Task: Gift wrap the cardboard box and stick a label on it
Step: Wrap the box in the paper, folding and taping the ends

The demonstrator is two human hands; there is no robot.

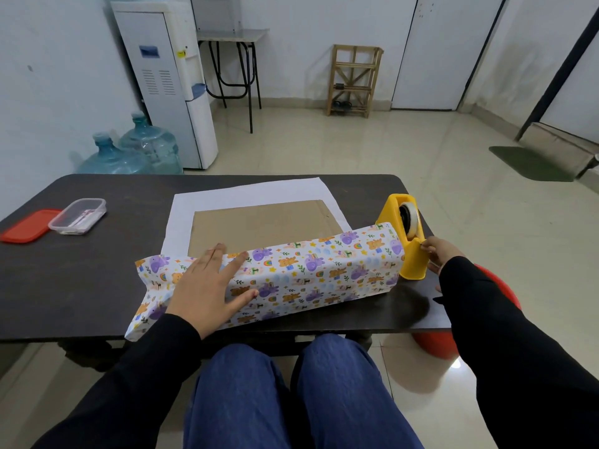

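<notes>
Wrapped box (308,270) lies under the flat, spread left hand (207,286); right hand (437,249) pinches at the tape dispenser (412,265).

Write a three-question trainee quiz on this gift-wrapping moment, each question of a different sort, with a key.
1. True or false: the left hand lies flat on the wrapped box.
2. What does the right hand touch? A) a pair of scissors B) the yellow tape dispenser C) a stapler
3. Fill in: the red lid lies ___ the clear container, not on it.
Key: 1 true; 2 B; 3 beside.
</notes>
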